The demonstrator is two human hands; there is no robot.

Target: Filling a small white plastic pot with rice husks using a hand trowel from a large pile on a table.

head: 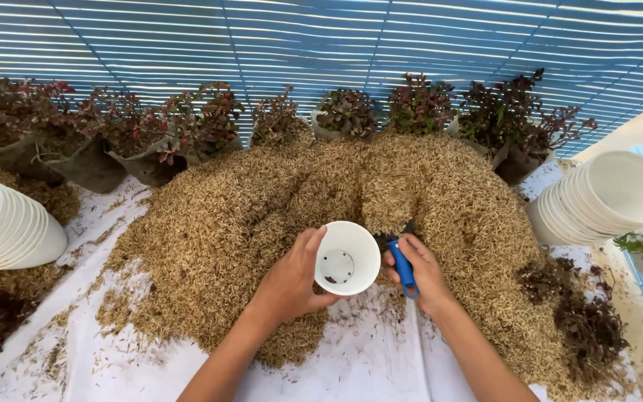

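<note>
My left hand point(289, 281) grips a small white plastic pot point(347, 257) by its rim, tilted so its nearly empty inside faces me, with a few dark crumbs at the bottom. My right hand point(423, 274) holds a blue-handled trowel point(403, 269); its blade is dug into the large heap of tan rice husk point(247, 208) just right of the pot. Both hands sit at the near edge of the heap.
White sheet point(366, 357) under the heap. Stacks of white pots lie on their sides at left point(5, 223) and right point(604, 197). A row of red-leaved seedlings in grey bags point(187, 126) lines the far side. Dark soil point(582, 320) lies at right.
</note>
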